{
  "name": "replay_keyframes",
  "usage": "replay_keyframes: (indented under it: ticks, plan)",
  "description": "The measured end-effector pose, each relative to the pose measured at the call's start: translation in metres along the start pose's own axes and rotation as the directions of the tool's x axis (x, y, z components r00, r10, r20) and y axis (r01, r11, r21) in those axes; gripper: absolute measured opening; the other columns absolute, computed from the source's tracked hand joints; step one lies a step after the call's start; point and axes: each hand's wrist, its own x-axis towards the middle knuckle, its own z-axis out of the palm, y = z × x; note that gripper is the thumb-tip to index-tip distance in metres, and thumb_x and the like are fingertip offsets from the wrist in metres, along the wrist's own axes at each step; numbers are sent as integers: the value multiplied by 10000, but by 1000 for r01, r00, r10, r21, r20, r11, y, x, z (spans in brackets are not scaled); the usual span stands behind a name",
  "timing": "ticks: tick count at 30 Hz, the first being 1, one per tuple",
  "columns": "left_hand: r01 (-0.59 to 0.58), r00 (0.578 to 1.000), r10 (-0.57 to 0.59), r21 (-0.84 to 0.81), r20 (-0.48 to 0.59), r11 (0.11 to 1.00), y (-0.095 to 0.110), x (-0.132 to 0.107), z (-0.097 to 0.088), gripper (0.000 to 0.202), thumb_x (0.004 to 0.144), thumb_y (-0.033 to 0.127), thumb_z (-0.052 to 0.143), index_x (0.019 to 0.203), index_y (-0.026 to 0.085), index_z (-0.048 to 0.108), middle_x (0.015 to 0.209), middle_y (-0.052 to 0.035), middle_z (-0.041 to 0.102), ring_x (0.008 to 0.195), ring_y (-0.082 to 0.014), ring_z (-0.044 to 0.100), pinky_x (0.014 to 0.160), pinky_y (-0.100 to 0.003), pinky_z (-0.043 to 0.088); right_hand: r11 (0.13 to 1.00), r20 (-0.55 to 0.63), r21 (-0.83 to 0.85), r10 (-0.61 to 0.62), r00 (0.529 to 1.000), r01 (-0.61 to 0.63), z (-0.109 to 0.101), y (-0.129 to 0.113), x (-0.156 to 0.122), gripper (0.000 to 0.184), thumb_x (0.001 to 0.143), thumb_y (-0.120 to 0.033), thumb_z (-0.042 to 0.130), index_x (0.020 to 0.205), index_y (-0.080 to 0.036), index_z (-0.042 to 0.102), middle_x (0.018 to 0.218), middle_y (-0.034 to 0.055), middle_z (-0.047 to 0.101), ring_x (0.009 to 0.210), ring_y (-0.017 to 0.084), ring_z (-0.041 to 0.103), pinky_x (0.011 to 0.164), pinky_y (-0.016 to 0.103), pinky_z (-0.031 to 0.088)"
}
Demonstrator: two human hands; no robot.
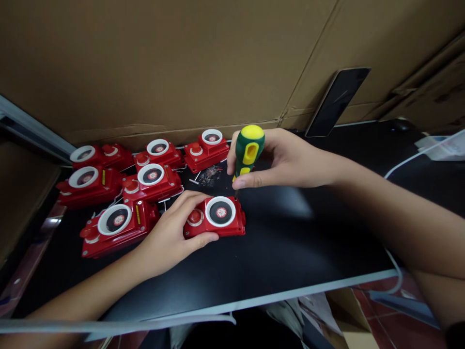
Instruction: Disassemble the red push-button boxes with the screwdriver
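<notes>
My left hand (178, 230) grips the left end of a red alarm unit (238, 224), with the thumb along its near side. This unit lies flat on the black table and carries a white-rimmed round sounder (220, 212) and a small red dome (195, 216). Closed around a green and yellow screwdriver (250, 150) is my right hand (279, 160). The screwdriver stands nearly upright, its tip down at the unit's far right corner. Whether the tip sits in a screw there is too small to tell.
Several similar red alarm units (152, 182) stand in rows at the left, some with white wires. Dark debris (210, 175) lies behind my left hand. A phone (337, 102) leans on the cardboard wall (181, 63). A white cable (417, 155) crosses at right, near a clear plastic container (443, 147).
</notes>
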Motion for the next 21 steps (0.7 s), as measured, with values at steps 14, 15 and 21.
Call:
replay_keyframes:
  ticks: [14,15,21]
  plan:
    - [31,999,-31,-14,20,999,2,0,-1,556,987,520,827,1439,262,633,1423,-107,671,1341,-323,679,1193,-478,559,987,103,158,-6,995,-10,-5,-6,-4,407,949,-214,801,1345,-176,716,1217,90,778,1147,226,747,1019,380,642]
    - [33,999,-33,-16,22,999,2,0,-2,558,986,525,827,1439,262,633,1421,-111,672,1340,-327,680,1192,-486,561,991,96,136,-10,995,-3,-4,-6,-4,370,946,-239,818,1301,-181,733,1232,92,772,1161,232,739,1022,386,638]
    - [15,1000,-15,-11,12,1000,2,0,-1,558,984,536,825,1435,264,638,1418,-115,675,1325,-331,693,1174,-480,579,995,-38,-104,6,999,-9,4,-7,-1,259,936,-426,891,1054,-229,772,1075,30,778,967,218,704,880,354,610]
